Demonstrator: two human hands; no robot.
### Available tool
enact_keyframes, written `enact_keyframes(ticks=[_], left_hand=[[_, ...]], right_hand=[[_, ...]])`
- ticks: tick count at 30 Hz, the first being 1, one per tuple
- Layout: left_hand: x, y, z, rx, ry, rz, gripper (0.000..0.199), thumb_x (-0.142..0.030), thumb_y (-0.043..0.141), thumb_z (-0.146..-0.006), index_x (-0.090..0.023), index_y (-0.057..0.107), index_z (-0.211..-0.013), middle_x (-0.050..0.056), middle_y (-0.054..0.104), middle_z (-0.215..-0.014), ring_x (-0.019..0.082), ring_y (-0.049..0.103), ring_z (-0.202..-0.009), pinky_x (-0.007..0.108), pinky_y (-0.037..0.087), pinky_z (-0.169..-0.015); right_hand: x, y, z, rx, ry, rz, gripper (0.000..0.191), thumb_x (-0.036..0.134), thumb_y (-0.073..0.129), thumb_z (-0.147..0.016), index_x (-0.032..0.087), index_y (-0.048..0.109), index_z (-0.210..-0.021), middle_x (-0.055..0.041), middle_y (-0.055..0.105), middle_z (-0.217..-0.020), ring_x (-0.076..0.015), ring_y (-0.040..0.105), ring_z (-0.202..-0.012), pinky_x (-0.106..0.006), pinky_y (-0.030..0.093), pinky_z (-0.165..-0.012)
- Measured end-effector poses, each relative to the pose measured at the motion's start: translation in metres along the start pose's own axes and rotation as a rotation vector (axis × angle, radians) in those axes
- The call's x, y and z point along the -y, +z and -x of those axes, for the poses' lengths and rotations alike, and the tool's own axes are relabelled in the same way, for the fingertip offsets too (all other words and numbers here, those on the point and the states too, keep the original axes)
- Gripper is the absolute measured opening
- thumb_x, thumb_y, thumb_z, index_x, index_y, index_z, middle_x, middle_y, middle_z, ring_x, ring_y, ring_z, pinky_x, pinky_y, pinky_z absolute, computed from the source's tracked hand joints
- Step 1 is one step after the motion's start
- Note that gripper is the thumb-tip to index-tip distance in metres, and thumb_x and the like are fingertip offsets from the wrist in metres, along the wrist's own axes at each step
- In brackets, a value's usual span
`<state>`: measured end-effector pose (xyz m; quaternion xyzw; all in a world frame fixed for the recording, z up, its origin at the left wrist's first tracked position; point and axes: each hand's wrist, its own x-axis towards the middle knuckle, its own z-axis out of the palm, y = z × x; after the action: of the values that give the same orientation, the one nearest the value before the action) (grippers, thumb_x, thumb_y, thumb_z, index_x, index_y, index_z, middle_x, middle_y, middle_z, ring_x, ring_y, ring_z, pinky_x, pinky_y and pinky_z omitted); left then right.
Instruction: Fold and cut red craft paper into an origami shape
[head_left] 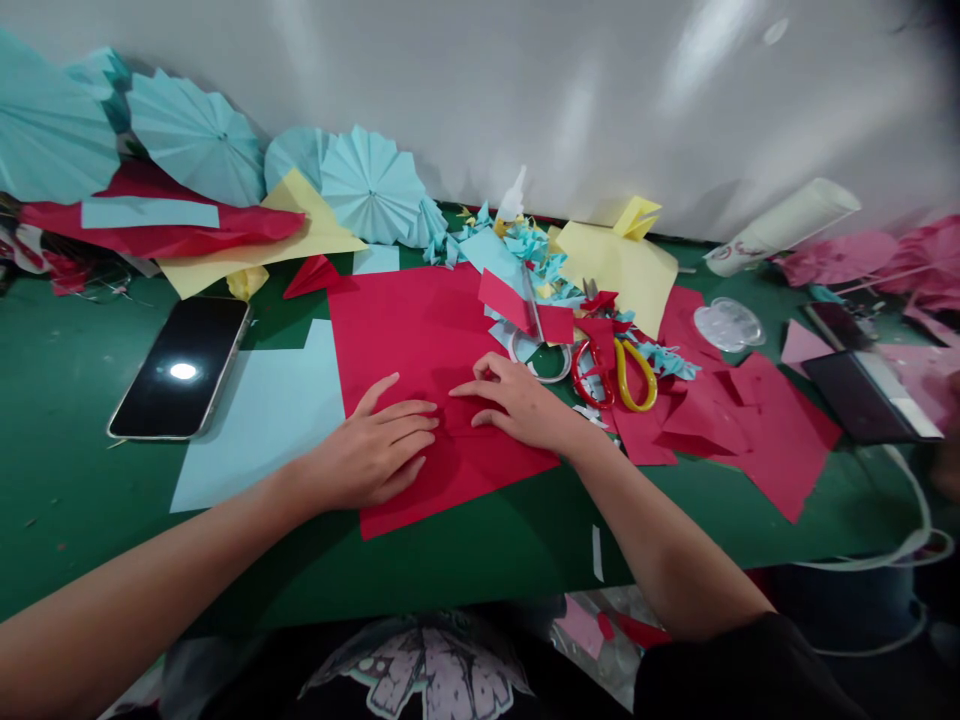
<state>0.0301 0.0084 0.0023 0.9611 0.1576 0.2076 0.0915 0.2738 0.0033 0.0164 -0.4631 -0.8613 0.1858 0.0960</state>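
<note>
A large sheet of red paper [412, 320] lies on the green table in front of me. My left hand [375, 450] rests palm down on its lower left part, fingers spread. On the right part of the sheet is my right hand [517, 400], thumb and forefinger apart and the other fingers curled. Between the hands a faint edge or crease shows in the red paper; I cannot tell whether a second red piece lies there. Pale blue paper [277, 420] sticks out from beneath the sheet's left side.
A phone [184, 370] lies at left. Scissors with red and yellow handles [636, 375] and white-handled scissors [551, 365] lie among paper scraps at right. Pleated blue paper fans [373, 190] line the wall. A white glue bottle [514, 195] and paper cup [784, 225] are behind.
</note>
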Motion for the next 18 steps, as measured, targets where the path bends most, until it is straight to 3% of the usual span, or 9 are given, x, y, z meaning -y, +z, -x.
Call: enact_keyframes(ticks=[5, 11, 18], left_hand=[[-0.0023, 0.0021, 0.0003, 0.09, -0.069, -0.06, 0.035, -0.025, 0.041, -0.09, -0.015, 0.056, -0.12, 0.011, 0.06, -0.118, 0.026, 0.05, -0.115, 0.057, 0.015, -0.109], [-0.0031, 0.0016, -0.0011, 0.173, -0.088, -0.073, 0.035, -0.026, 0.039, -0.092, -0.023, 0.054, -0.124, 0.011, 0.054, -0.124, 0.028, 0.044, -0.12, 0.059, 0.02, -0.105], [0.0004, 0.0053, 0.0019, 0.182, -0.116, 0.005, 0.037, -0.024, 0.042, -0.09, -0.024, 0.051, -0.126, 0.01, 0.052, -0.127, 0.026, 0.041, -0.124, 0.057, 0.022, -0.105]], right_hand=[[0.0012, -0.0007, 0.0007, -0.005, 0.004, -0.036, 0.023, 0.028, 0.057, -0.084, 0.022, 0.059, -0.106, -0.0071, 0.046, -0.105, -0.0202, 0.049, -0.098, -0.039, 0.038, -0.088], [0.0025, -0.0021, 0.0009, 0.006, -0.008, -0.052, 0.027, 0.025, 0.057, -0.084, 0.021, 0.055, -0.11, -0.0083, 0.047, -0.107, -0.021, 0.048, -0.1, -0.04, 0.037, -0.09], [0.0013, 0.0006, 0.0004, -0.002, -0.028, -0.037, 0.026, 0.025, 0.055, -0.084, 0.022, 0.056, -0.11, -0.0089, 0.046, -0.108, -0.022, 0.047, -0.103, -0.042, 0.037, -0.09]])
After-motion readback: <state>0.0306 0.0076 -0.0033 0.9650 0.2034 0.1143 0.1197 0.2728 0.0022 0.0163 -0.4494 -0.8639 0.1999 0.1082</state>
